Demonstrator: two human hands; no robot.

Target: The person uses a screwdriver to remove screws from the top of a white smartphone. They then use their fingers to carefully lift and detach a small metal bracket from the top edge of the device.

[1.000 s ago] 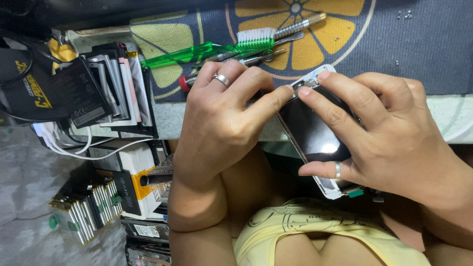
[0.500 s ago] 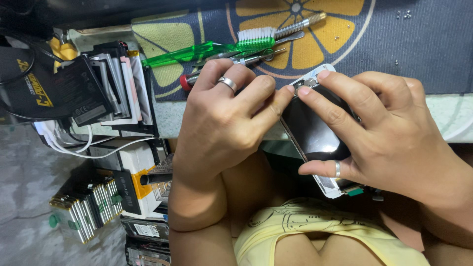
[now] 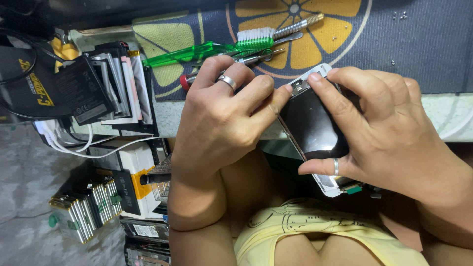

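Between hands: phone [image 3: 315, 125] long axis diagonal (screen up).

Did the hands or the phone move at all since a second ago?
Hardly. The left hand and right hand keep gripping the phone the same way, fingertips pressed at its top edge. The green brush on the mat stayed put.

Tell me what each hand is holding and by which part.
The right hand grips the phone across its dark screen, thumb on the lower edge. The left hand pinches the phone's top corner with its fingertips.
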